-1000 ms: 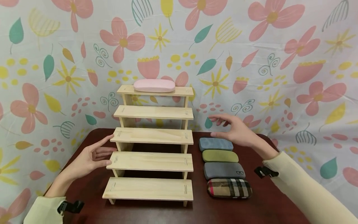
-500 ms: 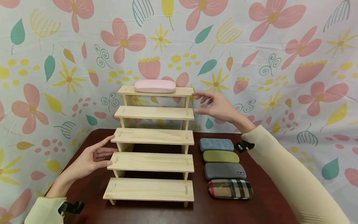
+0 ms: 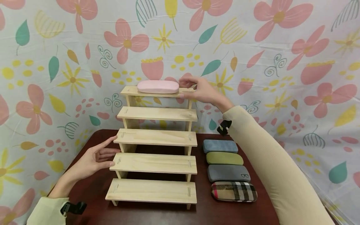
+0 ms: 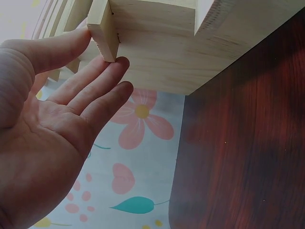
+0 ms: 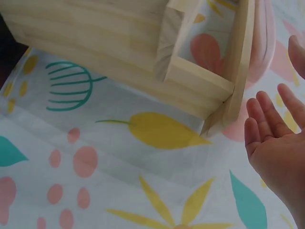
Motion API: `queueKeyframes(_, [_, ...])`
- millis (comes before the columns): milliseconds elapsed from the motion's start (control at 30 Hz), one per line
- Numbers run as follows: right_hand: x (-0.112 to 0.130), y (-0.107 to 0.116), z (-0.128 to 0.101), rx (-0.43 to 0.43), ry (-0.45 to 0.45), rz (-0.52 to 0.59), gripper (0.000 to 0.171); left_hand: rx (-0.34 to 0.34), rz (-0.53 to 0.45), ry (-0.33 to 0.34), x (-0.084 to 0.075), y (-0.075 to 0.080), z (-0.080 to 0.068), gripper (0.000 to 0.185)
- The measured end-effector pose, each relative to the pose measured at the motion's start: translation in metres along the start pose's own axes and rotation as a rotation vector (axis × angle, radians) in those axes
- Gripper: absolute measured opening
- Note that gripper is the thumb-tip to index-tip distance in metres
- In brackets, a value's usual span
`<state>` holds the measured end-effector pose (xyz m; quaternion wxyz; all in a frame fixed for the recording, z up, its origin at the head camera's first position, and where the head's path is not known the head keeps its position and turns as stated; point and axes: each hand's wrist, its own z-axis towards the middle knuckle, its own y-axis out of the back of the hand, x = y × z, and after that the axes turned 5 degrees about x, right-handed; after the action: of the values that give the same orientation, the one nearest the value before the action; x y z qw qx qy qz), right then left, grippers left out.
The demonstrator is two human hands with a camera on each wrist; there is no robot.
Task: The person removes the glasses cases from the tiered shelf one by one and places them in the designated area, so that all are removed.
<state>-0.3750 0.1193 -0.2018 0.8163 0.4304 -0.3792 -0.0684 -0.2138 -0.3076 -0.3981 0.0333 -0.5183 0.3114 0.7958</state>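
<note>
Pale wooden stepped rack stands on the dark desk, bare desk near its front. The left hand, fingers straight, touches its left edge. The right hand, relaxed and holding nothing, has risen from above the four cases to the pink case on the top step's right end.

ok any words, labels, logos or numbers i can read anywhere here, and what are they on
No readable words, brand names or numbers in any view.
The only sign: a small dark glasses icon, no lettering, on the grey case, third in the row on the table.
The pink case, blue case, green case, plaid case and wooden stepped rack show no markings.
The backdrop has only flowers and leaves.
</note>
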Motion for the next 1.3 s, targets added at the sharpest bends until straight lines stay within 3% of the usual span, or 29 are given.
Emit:
queueKeyframes(267, [-0.002, -0.007, 0.030, 0.016, -0.052, 0.032, 0.064, -0.010, 0.007, 0.017, -0.001, 0.000, -0.001, 0.088])
queueKeyframes(467, [0.004, -0.014, 0.040, 0.031, -0.041, 0.046, 0.057, -0.012, 0.001, 0.020, -0.002, 0.000, 0.000, 0.088])
queueKeyframes(600, [0.018, -0.018, 0.040, 0.033, -0.004, 0.061, 0.051, -0.012, -0.004, 0.027, -0.003, -0.001, 0.001, 0.088])
queueKeyframes(1000, [0.005, -0.020, 0.042, -0.007, 0.005, 0.044, 0.052, -0.015, -0.001, 0.026, -0.002, 0.001, 0.001, 0.088])
queueKeyframes(1133, [0.001, -0.013, 0.036, 0.001, -0.030, 0.013, 0.056, -0.019, 0.002, 0.029, -0.003, 0.001, 0.000, 0.088])
queueKeyframes(1300, [-0.005, -0.009, 0.031, 0.022, -0.079, 0.091, 0.059, -0.013, -0.006, 0.022, -0.002, 0.000, 0.000, 0.088])
